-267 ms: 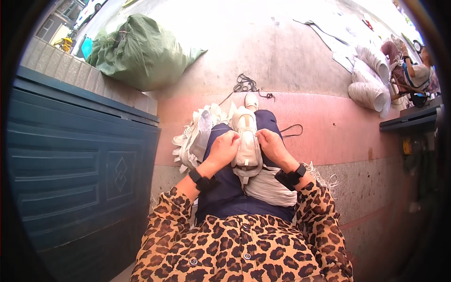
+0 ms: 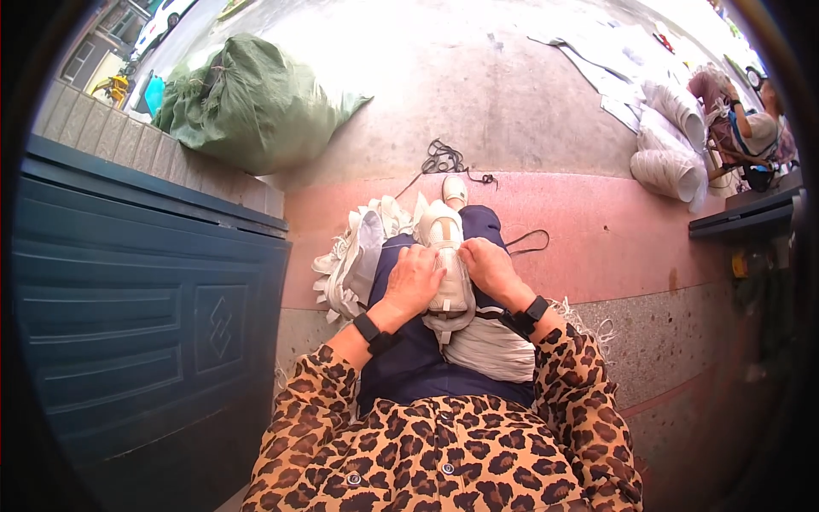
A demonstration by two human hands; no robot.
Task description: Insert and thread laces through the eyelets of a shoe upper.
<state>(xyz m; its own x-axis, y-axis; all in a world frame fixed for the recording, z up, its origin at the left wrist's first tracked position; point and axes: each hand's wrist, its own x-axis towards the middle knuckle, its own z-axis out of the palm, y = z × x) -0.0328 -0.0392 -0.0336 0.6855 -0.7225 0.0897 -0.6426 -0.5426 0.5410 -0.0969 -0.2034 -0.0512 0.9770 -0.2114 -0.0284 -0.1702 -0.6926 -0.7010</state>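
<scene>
A cream-white shoe upper lies lengthwise across my lap, its tongue facing up and its heel end toward me. My left hand bends over its left edge, the fingers curled against the upper. On the opposite edge, my right hand has its thumb and fingers pressed together at the eyelet side. Whether a lace is between the fingers is too small to tell. More white shoe uppers are heaped beside my left leg, and a whitish cloth bundle rests under the shoe upper, between my thighs.
Tangled black laces lie on the floor ahead, and a dark loop of cord lies right of my knee. A green sack stands at far left, above a blue panelled door. White bundles and a seated person are at far right.
My left hand has shifted right, its fingers now reaching farther over the shoe upper. My right hand has moved slightly left and stays at the right edge.
</scene>
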